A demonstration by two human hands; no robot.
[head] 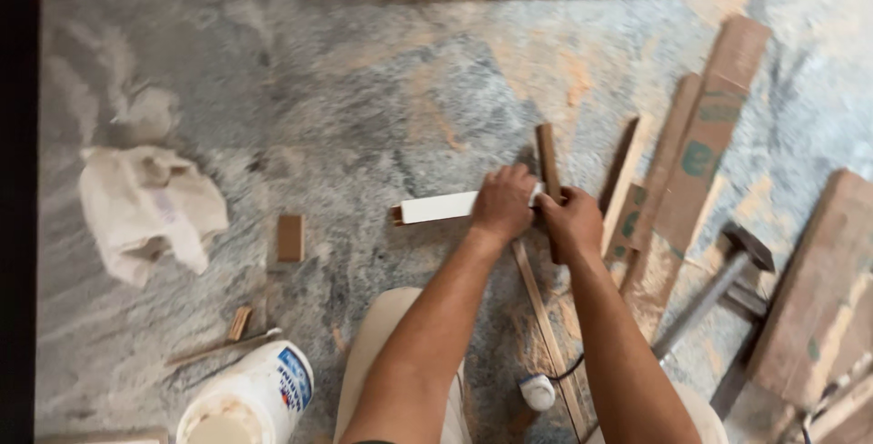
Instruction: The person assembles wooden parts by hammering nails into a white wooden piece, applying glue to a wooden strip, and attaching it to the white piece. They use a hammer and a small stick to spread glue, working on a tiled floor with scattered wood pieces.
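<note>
A: Status of the hands?

B: Centre of frame. The left hand is closed over the white-faced strip, which lies flat on the stone floor. The right hand is clamped on the dark wood strip, which crosses the white one at its right end.

A: Handling properties?

B: Both appear light, stiff and thin; likely to snap if levered. Grip near the crossing, where both hands sit.

A: Surroundings?

B: A hammer lies at right among board offcuts. A white tub stands lower left, with a crumpled cloth at left and a small wood block beside it. A thin slat runs under the forearms and crowds the working area.
</note>
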